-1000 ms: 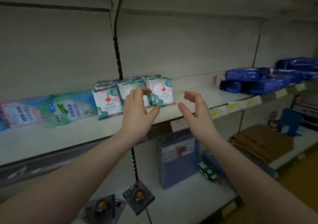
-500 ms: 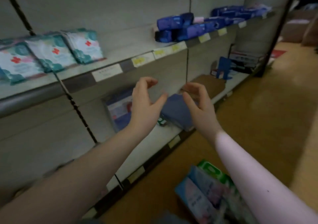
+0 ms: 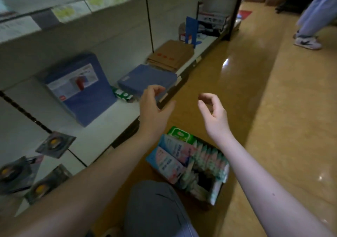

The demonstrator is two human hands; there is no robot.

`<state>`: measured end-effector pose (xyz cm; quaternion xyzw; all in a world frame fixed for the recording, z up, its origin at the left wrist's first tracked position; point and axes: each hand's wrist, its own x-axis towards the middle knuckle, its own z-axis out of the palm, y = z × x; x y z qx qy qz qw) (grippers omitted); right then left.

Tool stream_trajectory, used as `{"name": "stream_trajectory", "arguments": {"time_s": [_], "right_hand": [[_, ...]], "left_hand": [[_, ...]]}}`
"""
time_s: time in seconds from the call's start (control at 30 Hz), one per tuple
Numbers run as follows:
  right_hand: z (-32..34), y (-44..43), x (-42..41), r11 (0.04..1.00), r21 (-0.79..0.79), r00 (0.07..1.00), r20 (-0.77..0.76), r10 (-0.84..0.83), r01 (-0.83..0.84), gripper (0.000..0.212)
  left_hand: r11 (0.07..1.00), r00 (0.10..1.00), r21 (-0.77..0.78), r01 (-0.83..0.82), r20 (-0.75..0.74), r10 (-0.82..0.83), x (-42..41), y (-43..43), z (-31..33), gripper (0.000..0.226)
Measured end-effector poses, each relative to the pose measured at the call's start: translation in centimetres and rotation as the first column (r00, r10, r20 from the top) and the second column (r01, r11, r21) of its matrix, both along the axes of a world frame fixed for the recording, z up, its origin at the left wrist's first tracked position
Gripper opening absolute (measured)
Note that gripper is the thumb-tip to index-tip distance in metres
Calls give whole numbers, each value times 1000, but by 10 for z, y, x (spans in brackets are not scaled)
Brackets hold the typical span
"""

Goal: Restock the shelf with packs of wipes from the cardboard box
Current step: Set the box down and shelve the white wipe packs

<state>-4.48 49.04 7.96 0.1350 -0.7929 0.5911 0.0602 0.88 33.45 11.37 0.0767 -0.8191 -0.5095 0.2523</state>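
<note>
The cardboard box (image 3: 217,193) sits on the floor below my hands, packed with several packs of wipes (image 3: 173,162), pale blue and pink at the left, teal and white in a row at the right, and a green pack (image 3: 179,133) at the far end. My left hand (image 3: 154,109) hovers above the box near the lower shelf's edge, fingers loosely curled, holding nothing. My right hand (image 3: 213,113) hangs beside it, also empty with relaxed curled fingers. The upper shelf edge (image 3: 47,18) with price labels runs across the top left.
The lower shelf (image 3: 102,125) carries a standing blue package (image 3: 80,89), a flat blue pack (image 3: 147,79), brown folded cardboard (image 3: 171,56) and a blue bookend (image 3: 191,30). Hanging carded items (image 3: 54,143) are at left. My knee (image 3: 155,207) is at the bottom. Another person's leg and shoe (image 3: 308,41) stand far right.
My view has swung down from the upper shelf to the floor. Both empty hands have dropped away from the shelved wipes and now hover over the box.
</note>
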Motion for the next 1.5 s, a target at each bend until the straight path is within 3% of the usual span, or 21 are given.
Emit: {"name": "stream_trajectory", "arguments": {"time_s": [0.23, 0.33, 0.43, 0.67, 0.73, 0.87, 1.0, 1.2, 1.23, 1.3, 1.33, 1.4, 1.47, 1.5], "right_hand": [[-61, 32, 21, 992, 36, 969, 212, -123, 118, 14], [-89, 40, 35, 977, 96, 931, 298, -209, 189, 9], [-118, 47, 47, 949, 203, 876, 375, -304, 243, 9], [-172, 67, 83, 826, 498, 752, 428, -500, 265, 16], [-185, 70, 92, 787, 575, 721, 445, -530, 224, 22], [-200, 72, 99, 738, 667, 693, 486, -533, 100, 28], [-210, 69, 95, 708, 701, 681, 478, -554, 84, 33], [-216, 66, 92, 665, 743, 667, 460, -586, 72, 41], [-215, 66, 91, 652, 756, 666, 456, -590, 59, 39], [-213, 63, 89, 643, 764, 660, 460, -594, 46, 35], [-211, 61, 89, 648, 760, 659, 464, -592, 48, 31], [-204, 59, 89, 672, 737, 672, 459, -582, 78, 21], [-194, 58, 89, 704, 698, 699, 438, -565, 132, 26], [-188, 58, 89, 720, 676, 710, 430, -558, 156, 31]], "left_hand": [[992, 921, -43, 119, 377, -94, 1, 38, -79, 14], [978, 821, -96, 186, 562, -101, 1, 49, -121, 15], [911, 682, -272, 311, 731, -15, 1, 54, -158, 30], [748, 427, -416, 517, 883, 195, -5, 70, -215, 48], [702, 437, -479, 527, 861, 260, -4, 76, -223, 48], [614, 567, -579, 537, 786, 246, 0, 77, -232, 39], [694, 652, -555, 459, 741, 161, 4, 75, -229, 40], [910, 708, -251, 331, 704, -63, 8, 63, -204, 28], [943, 726, -160, 293, 679, -110, 7, 61, -200, 25], [974, 752, 176, 144, 620, -223, 3, 59, -188, 17], [921, 759, 390, 21, 593, -269, 1, 58, -182, 12], [660, 742, 714, -233, 569, -354, -1, 56, -171, 8], [332, 736, 870, -365, 488, -469, -1, 53, -166, 18], [210, 739, 899, -384, 435, -515, 0, 51, -166, 26]]}}
